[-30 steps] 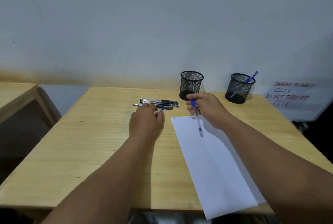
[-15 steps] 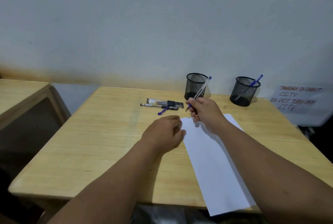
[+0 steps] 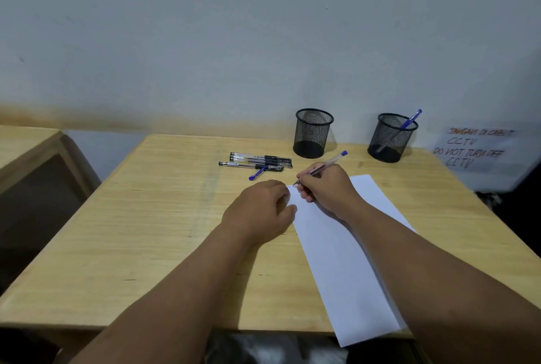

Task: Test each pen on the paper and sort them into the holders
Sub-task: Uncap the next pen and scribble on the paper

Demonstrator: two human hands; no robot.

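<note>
The right hand (image 3: 328, 188) pinches a pen (image 3: 325, 165) between thumb and fingers, its tip down at the far left corner of the paper (image 3: 348, 270) and its blue end tilted up and away toward the right. The left hand (image 3: 260, 211) lies just beside it, knuckles up and fingers loosely curled, resting on the paper's left edge near that same corner; it grips nothing that can be seen. The paper runs from the hands back toward the near edge of the table (image 3: 146, 232), where its near corner hangs over, and the right forearm lies across its right side, hiding part of it.

Beyond the left hand, a blue cap (image 3: 257, 173) lies loose on the wood, touching the nearer of two capped black pens (image 3: 257, 161) that lie side by side. Farther back, near the wall, stand two black mesh holders, well apart: the left holder (image 3: 313, 133) shows no pen, the right holder (image 3: 392, 137) has one blue pen (image 3: 405, 124) leaning out of it. A handwritten note (image 3: 474, 148) about CCTV hangs to the right of it. A second table (image 3: 23, 141) stands off to the left.
</note>
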